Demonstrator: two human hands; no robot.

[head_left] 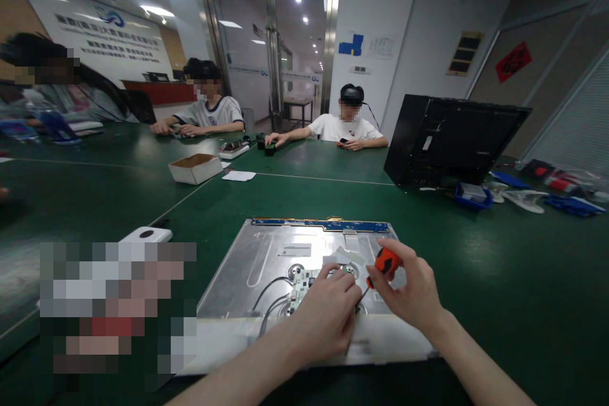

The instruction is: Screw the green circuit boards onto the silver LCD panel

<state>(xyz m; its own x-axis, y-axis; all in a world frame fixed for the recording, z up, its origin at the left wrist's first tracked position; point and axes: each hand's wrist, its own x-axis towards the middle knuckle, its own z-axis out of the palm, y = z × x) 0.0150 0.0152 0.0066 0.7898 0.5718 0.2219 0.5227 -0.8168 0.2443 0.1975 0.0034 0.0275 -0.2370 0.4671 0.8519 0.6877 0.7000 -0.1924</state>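
Observation:
A flat silver display panel (266, 254) lies on the table before me, with a long blue circuit strip (361, 227) along its far edge. On its metal back sits a small green circuit board (299, 285), partly covered by my left hand (330, 307). The fingers of that hand are bent and closed over the board's right side; their tips are partly hidden. My right hand (413, 288) grips an orange and black screwdriver (386, 262) by its handle. Its thin shaft slants down beside my left fingers, and the tip is hidden. Dark cables (269, 298) run from the board's left.
A black monitor-like casing (447, 139) stands at the right, near a blue tray (472, 196). An open white box (196, 168) and a paper (238, 176) are farther off. Several people sit across the green table (304, 193). A pixelated area covers the lower left.

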